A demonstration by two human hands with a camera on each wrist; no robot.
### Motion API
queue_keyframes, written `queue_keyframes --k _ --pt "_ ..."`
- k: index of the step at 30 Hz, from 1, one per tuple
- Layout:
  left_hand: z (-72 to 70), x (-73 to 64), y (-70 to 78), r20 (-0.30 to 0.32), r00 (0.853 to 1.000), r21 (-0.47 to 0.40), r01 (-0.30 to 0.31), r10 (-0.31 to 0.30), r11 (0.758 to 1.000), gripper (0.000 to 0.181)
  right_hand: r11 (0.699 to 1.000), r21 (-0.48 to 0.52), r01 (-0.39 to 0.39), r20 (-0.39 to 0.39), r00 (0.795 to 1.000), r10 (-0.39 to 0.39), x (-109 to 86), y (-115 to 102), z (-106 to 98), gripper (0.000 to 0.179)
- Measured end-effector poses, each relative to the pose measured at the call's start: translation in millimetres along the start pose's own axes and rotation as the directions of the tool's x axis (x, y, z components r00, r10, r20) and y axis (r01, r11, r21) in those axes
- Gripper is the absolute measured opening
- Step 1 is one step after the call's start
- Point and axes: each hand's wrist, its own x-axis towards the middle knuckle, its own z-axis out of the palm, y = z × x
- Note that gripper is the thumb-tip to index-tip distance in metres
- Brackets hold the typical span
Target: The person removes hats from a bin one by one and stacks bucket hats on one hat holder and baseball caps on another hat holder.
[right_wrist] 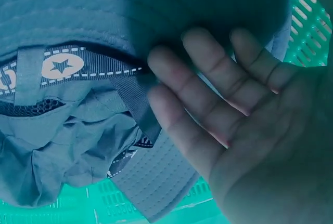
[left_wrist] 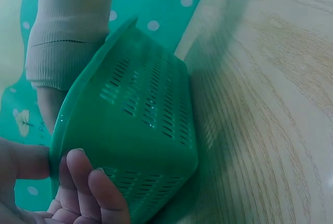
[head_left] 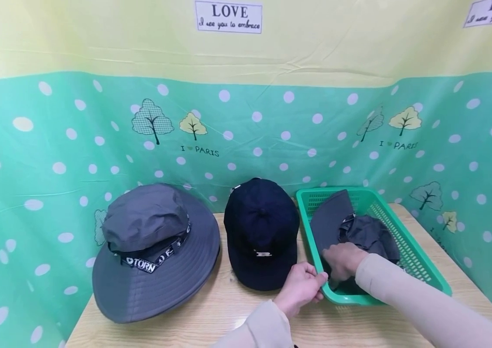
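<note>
In the head view, my left hand [head_left: 300, 287] pinches the near left corner of a green plastic basket [head_left: 435, 286], thumb over the rim and fingers outside, as the left wrist view also shows. My right hand [head_left: 342, 261] reaches inside the basket. A dark grey bucket hat [head_left: 369, 237] with a printed band lies crumpled in there. The right wrist view shows my fairly straight fingers [right_wrist: 197, 115] against the underside of the hat's stitched brim [right_wrist: 78, 5]. I cannot see that thumb clearly.
A navy baseball cap [head_left: 260, 227] stands left of the basket, its visor toward me. Farther left sits a wide-brimmed grey hat [head_left: 150, 222] with a lettered band. All rest on a wooden table [head_left: 211, 314], with a green and yellow patterned cloth [head_left: 267, 121] hanging behind and at the sides.
</note>
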Motion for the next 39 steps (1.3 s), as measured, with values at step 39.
queue_keyframes --k 39 --pt "1.0 -0.1 -0.6 0.013 1.000 -0.037 0.004 -0.003 0.999 0.020 0.991 -0.133 0.016 -0.313 0.948 -0.057 11.4 1.0 7.2 0.017"
